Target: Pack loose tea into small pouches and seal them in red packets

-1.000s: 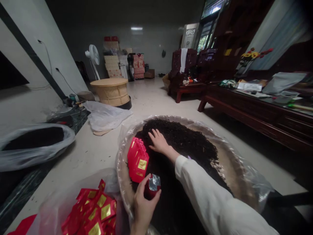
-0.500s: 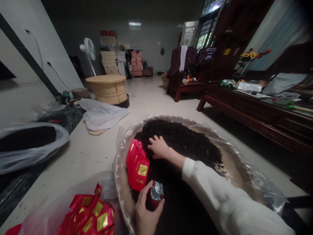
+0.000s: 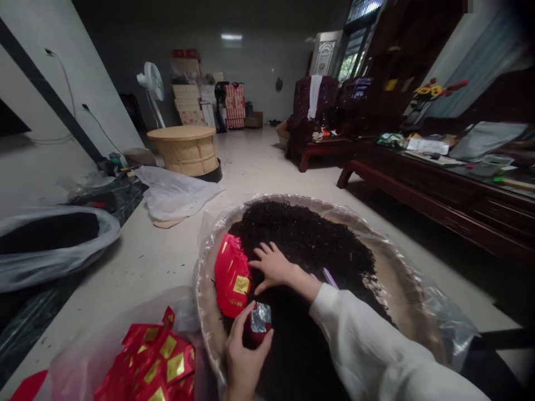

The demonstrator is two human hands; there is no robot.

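Brown tray (image 3: 397,267) is holding abundant dark shreds (image 3: 309,228); much work is seemingly remaining. Bagged red packets (image 3: 154,351) are presumably representing finished output; a fanned red stack (image 3: 232,273) is likely awaiting use. Right hand (image 3: 273,267) is holding fingers spread over the shreds; left hand (image 3: 242,356) is pinching a silver-topped red packet (image 3: 259,323) above the tray, fill unconfirmed.

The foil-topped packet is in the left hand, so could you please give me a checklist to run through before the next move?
1. Foil-topped packet secure in the left hand: ok, between thumb and fingers.
2. Packet's top sealed: cannot tell; only crinkled foil shows.
3. Right hand empty: cannot tell; fingers spread, palm hidden.
4. Gold-labelled red packets within the plastic-lined round tray: ok, overlapping at its left side.
5. Purple stick fully visible: not ok; the right sleeve partly hides it.
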